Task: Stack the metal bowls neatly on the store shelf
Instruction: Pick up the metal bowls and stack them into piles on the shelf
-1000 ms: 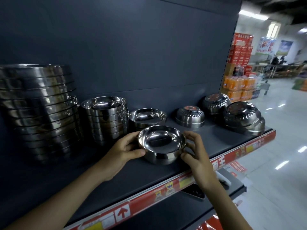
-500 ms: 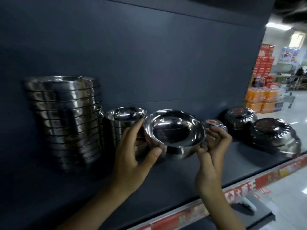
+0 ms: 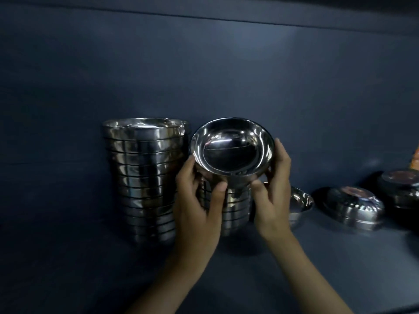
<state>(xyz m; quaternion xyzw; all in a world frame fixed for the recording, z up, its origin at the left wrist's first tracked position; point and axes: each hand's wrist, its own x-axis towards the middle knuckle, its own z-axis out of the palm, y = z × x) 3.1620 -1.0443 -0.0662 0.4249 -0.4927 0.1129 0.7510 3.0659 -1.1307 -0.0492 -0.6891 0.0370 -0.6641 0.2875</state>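
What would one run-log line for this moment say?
phase: stacking | held bowl: tilted, over short stack | left hand: holds it | right hand: holds it | tall stack: left of it

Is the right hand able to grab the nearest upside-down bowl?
Not just now, probably: the right hand grips the held bowl together with the left hand. Once free, it likely could reach the upside-down bowl: only an upright bowl sits between.

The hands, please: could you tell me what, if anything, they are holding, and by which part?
One metal bowl, tilted: the left hand and the right hand grip its opposite sides below the rim.
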